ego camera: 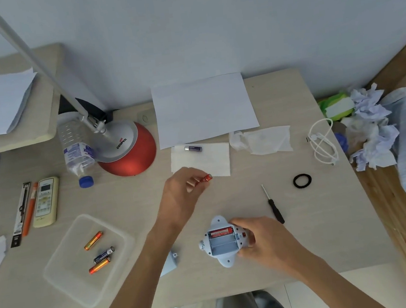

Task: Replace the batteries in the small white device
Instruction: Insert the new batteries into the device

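Note:
The small white device (222, 242) lies near the table's front edge with its battery bay open; one red battery sits in the top slot and the other slots look empty. My right hand (258, 240) grips its right side. My left hand (183, 193) is farther back, pinching a red battery (205, 178) at the edge of a white tissue (212, 160). A purple battery (193, 148) lies on that tissue. The device's cover (169, 262) rests partly hidden under my left forearm.
A clear tray (68, 286) at the front left holds three batteries. A black screwdriver (273, 205) and a black ring (302, 181) lie to the right. Lamp base (127, 150), water bottle (77, 152), remote (45, 201), paper sheet (203, 108) and white cable (322, 141) stand farther back.

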